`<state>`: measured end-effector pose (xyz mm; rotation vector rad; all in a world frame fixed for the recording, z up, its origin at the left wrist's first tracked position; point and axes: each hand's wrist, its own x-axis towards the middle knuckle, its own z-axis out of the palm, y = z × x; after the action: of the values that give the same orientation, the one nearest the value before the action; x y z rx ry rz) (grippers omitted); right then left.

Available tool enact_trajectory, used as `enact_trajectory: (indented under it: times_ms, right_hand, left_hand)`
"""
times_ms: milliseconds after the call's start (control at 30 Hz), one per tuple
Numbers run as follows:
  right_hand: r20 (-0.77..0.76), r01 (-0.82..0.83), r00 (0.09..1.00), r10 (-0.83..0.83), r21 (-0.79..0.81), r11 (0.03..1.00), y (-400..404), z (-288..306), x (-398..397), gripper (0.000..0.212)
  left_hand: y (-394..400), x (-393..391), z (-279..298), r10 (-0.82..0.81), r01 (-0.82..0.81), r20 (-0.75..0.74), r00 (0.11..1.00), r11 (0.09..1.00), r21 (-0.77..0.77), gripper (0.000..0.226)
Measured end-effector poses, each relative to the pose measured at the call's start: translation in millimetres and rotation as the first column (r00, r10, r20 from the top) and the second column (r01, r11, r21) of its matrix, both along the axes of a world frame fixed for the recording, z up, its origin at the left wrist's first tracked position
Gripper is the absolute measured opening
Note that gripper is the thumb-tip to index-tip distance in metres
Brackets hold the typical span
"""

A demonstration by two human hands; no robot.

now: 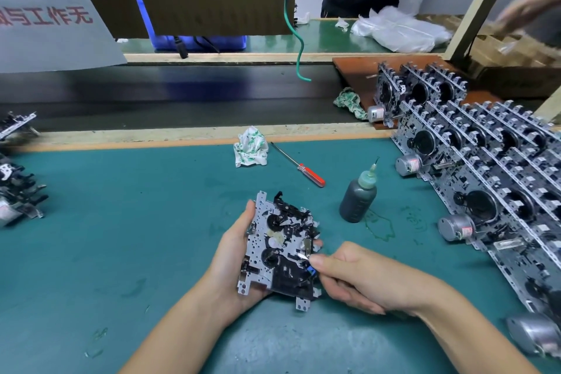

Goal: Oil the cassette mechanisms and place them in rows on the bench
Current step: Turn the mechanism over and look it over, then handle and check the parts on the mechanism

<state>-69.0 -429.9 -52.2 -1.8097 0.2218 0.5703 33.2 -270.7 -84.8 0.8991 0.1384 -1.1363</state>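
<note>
While cradled in the left hand at frame centre, cassette mechanism faces up; right hand, at 4 o'clock, pinches its edge. Oil bottle upright at 1 o'clock. Finished rows at 2 o'clock.

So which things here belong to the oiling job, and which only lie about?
For the job:
- cassette mechanism in the left hand
- oil bottle
- finished rows

Lying about:
- red screwdriver
- crumpled rag
- plastic bags
</note>
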Motion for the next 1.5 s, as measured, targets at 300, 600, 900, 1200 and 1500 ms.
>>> enact_trajectory:
  times_ms: [300,600,900,1200,1500]
  right_hand:
    - [0.062,-0.023,0.998,0.017,0.095,0.995,-6.5,-2.8,-4.7,0.056]
    - [0.041,0.332,0.927,-0.372,0.372,0.867,-22.1,3.6,-4.6,0.031]
    - [0.090,0.373,0.913,-0.397,0.209,0.904,-21.8,-5.0,-1.7,0.036]
    - [0.536,0.369,0.772,0.342,-0.816,0.445,-15.4,-6.6,-12.5,0.033]
    - [0.505,0.319,0.674,0.539,-0.857,0.403,-14.2,-15.2,-48.9,0.050]
  left_hand:
    - [6.3,-4.9,9.1,-0.022,0.020,-0.069,0.997,0.999,-0.033,0.070]
    - [10.5,-6.1,18.4,0.151,-0.203,-0.235,0.960,0.955,-0.216,0.092]
    - [11.1,-4.8,19.7,0.095,-0.183,-0.280,0.955,0.934,-0.307,0.095]
    - [22.9,1.2,14.9,-0.369,0.381,0.134,0.920,0.922,-0.076,0.075]
    - [34.4,2.6,25.9,-0.528,0.410,0.387,0.756,0.843,0.348,0.090]
